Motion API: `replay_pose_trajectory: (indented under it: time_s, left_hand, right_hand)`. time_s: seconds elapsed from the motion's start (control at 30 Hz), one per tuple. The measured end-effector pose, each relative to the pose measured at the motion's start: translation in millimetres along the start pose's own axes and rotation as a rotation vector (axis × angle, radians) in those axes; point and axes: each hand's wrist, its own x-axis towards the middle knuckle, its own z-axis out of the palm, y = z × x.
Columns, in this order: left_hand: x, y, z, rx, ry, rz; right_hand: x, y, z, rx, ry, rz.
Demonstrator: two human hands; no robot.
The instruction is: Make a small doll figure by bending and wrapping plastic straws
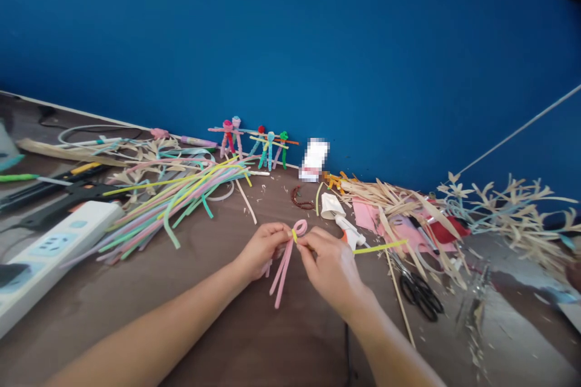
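Between my two hands is a pink pipe cleaner (282,272), bent into a loop at the top with its legs hanging down. My left hand (264,248) is closed on it just below the loop, fingertips pinched. A yellow pipe cleaner (380,248) wraps round the pink neck, and its long free end sticks out to the right behind my right hand (329,263). The fingers of my right hand pinch the yellow wrap at the neck. Small pipe cleaner figures (271,148) in several colours lean against the blue wall beyond.
Loose pastel pipe cleaners (181,190) lie in a heap at left, beside a white power strip (59,254). On the right are black-handled scissors (421,296), pale dried strips (394,199), pink sheets (364,214) and a thin stick (399,299). A brown beaded string (299,201) lies farther back.
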Motion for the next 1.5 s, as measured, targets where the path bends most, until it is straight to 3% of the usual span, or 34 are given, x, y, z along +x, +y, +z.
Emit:
replay_pose_trajectory:
  time_s: [0.23,0.4,0.6,0.83,1.1,1.5]
  left_hand:
    - [3,-7,-6.9,-0.293,-0.127,-0.113]
    - [4,-8,-11.3,-0.375,-0.222,-0.194]
    - [3,-1,-9.5,-0.327,-0.258,-0.190]
    - [1,-2,-7.9,-0.170,-0.212,-0.115]
    - [-1,2,-3.5,0.002,-0.156,-0.094]
    - [-5,5,-6.3,-0.017,-0.247,-0.079]
  right_hand:
    - [-1,4,0,-0.076,0.009,-0.088]
    - [-1,7,0,-0.130,0.000,-0.128]
    - [-7,8,0,-0.047,0.067,-0.070]
    - [-7,9,-4,0.006,0.071,-0.012]
    - [-5,12,-14,0.042,0.023,0.066]
    - [4,8,-27,0.139,-0.064,0.121]
